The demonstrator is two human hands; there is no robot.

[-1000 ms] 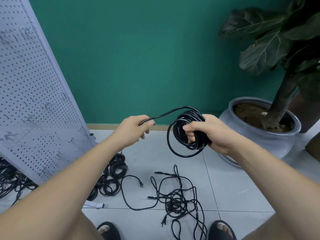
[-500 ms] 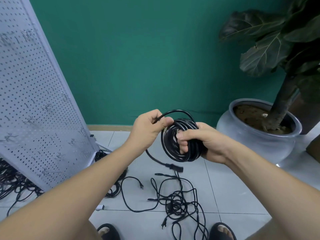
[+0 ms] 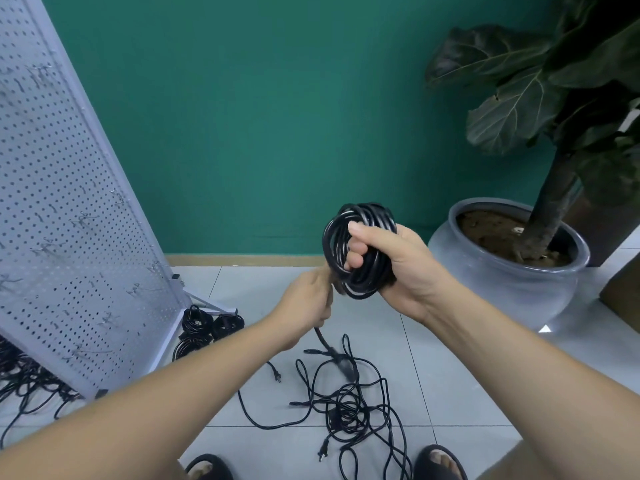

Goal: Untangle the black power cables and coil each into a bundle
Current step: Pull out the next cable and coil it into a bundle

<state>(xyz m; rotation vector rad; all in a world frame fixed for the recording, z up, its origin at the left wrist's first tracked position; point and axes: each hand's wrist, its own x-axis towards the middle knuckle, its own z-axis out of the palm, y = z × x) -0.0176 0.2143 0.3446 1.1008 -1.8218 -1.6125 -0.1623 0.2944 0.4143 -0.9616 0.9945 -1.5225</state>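
Note:
A coiled black power cable [image 3: 360, 251] is gripped in my right hand [image 3: 391, 268], held up in front of the green wall. My left hand [image 3: 306, 303] sits just below and left of the coil, closed on the cable's loose tail [image 3: 337, 356], whose plug end hangs down toward the floor. On the tiles below lies a tangled heap of black cables [image 3: 346, 407] with several plugs showing. Finished black bundles [image 3: 207, 327] lie at the foot of the pegboard.
A white pegboard stand [image 3: 69, 220] leans at the left, with more black cables [image 3: 24, 382] behind it. A large grey plant pot [image 3: 512, 282] with a leafy plant stands at the right. My sandalled feet [image 3: 440, 462] show at the bottom edge.
My left hand has dropped from beside the coil's top to below it, carrying the tail end down. The coil in my right hand has tightened and risen slightly.

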